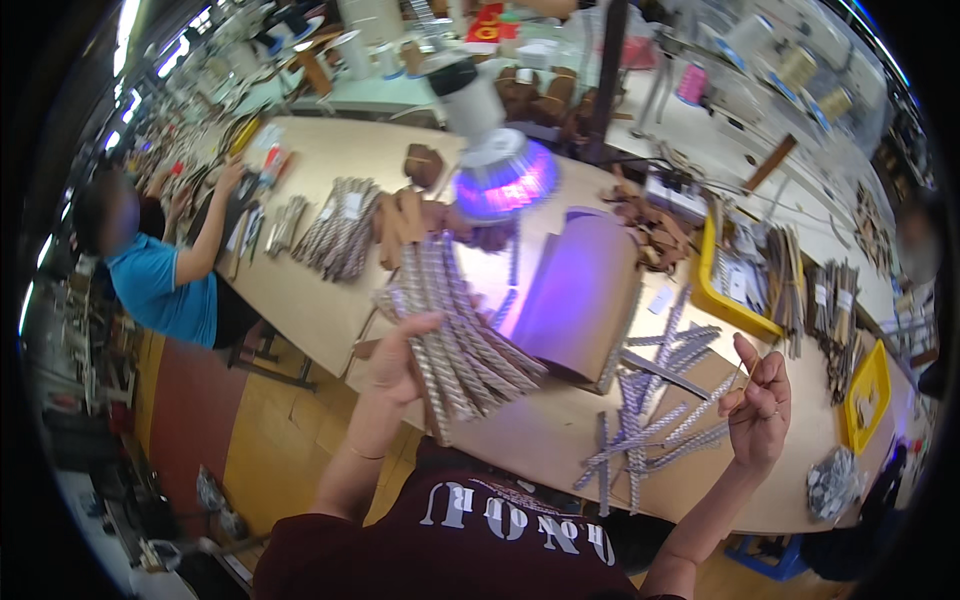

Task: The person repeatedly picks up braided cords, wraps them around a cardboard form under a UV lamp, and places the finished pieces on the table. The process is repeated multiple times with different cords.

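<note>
My left hand [396, 368] is closed around one edge of a fanned bundle of braided straps [470, 345], grey-white on top with brown edges. The bundle is held up over the near side of the table. My right hand [758, 408] is raised at the right with its fingers curled together. Something thin and pale shows at its fingertips, too small to name. Below and left of that hand, loose braided straps [655, 385] lie crossed in a pile. Behind the held bundle, a lamp [505, 178] casts purple light.
A curved brown board [585, 290] stands in mid-table. Bundled straps [340, 228] lie at the far left. Yellow trays [740, 312] with bundles beside them are at the right. A person in a blue shirt [165, 285] works at the table's left end.
</note>
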The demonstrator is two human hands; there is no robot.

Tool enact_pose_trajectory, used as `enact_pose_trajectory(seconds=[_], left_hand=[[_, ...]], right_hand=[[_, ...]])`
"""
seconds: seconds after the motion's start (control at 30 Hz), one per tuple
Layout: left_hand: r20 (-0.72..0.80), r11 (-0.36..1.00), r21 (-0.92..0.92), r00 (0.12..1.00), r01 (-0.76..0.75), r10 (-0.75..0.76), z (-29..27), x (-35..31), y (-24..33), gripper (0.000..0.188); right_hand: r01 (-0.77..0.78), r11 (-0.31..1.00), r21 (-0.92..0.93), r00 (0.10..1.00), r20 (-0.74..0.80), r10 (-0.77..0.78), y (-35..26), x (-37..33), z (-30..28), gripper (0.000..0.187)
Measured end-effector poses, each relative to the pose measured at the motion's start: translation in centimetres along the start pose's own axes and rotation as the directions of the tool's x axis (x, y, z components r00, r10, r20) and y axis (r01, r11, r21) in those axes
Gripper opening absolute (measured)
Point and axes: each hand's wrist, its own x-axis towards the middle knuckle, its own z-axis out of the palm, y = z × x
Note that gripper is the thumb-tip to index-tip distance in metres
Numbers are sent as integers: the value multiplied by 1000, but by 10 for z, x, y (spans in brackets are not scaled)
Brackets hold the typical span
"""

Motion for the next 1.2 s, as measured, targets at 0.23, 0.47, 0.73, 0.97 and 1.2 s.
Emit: enact_pose_trajectory(seconds=[0.23, 0.47, 0.73, 0.97, 1.2], left_hand=[[72, 907, 61, 905, 417, -420, 29, -8, -2, 61], [307, 907, 237, 859, 349, -411, 30, 0, -4, 62], [243, 756, 456, 751, 470, -614, 31, -2, -8, 57], [223, 608, 712, 707, 352, -671, 25, 8, -32, 54], [140, 688, 619, 809, 379, -571, 13, 8, -38, 58]], right_hand=[[-106, 959, -264, 926, 326, 192, 80, 40, 112, 55], [-381, 854, -353, 834, 267, 483, 100, 34, 160, 117], [-371, 839, -398, 577, 609, 544, 82, 71, 166, 120], [178, 591, -787, -5, 600, 800, 73, 120, 234, 96], [831, 319, -455, 52, 635, 771, 76, 93, 291, 40]])
